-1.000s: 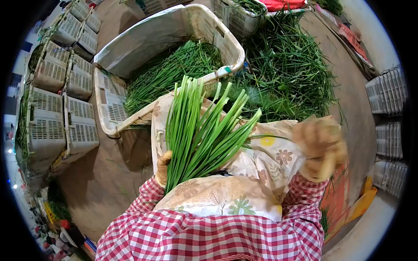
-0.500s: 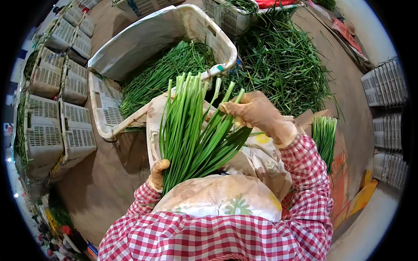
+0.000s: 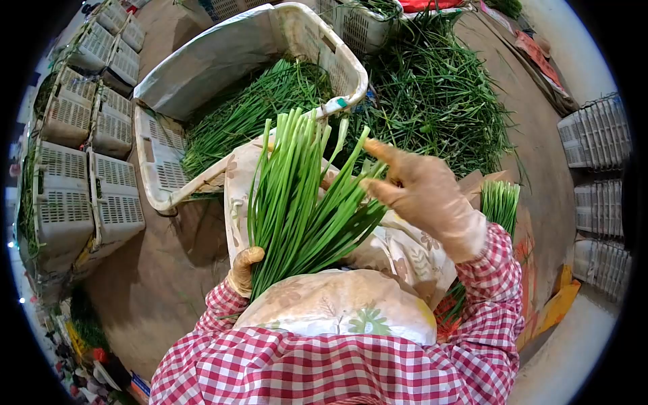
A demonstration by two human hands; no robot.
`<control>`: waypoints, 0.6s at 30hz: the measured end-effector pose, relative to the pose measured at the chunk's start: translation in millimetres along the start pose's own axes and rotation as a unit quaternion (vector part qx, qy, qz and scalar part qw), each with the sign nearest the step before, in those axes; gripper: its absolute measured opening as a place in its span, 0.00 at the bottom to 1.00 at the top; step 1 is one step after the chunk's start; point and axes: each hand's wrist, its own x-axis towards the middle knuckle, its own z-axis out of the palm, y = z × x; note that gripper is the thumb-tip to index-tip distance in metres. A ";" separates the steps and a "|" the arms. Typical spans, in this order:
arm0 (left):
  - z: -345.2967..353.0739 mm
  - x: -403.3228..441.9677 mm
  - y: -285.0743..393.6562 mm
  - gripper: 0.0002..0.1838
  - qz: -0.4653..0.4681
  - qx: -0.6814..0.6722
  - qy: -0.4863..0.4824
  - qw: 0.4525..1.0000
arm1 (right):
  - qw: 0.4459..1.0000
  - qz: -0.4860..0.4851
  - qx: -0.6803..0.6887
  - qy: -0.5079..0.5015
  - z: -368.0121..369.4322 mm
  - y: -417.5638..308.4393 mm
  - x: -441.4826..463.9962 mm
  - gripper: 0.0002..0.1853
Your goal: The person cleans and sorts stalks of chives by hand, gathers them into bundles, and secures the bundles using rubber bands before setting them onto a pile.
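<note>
My left hand (image 3: 244, 268), in a tan glove, grips the lower part of a bunch of long green stalks (image 3: 297, 209) that fans upward over my lap. The pale cut ends point away from me. My right hand (image 3: 425, 196), gloved too, is at the right side of the bunch with thumb and forefinger apart, close to the stalk tips. Under the stalks lies a flower-patterned apron (image 3: 351, 304). Another bundle of stalks (image 3: 499, 202) is to the right, beyond my right forearm.
A white crate (image 3: 162, 155) with green stalks inside stands ahead on the left. A loose heap of greens (image 3: 439, 101) lies ahead on the right. More crates (image 3: 64, 202) line the left, and stacked baskets (image 3: 597, 135) stand at the far right.
My right hand came in from the right to the stalk tips, closed on them, then drew back slightly and opened its fingers. The left hand keeps its hold on the bunch.
</note>
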 end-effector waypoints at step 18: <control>-30.8 15.1 -3.7 0.46 -0.020 0.002 -0.051 0.998 | 0.854 -0.303 -0.414 0.086 -34.3 42.1 69.4 0.48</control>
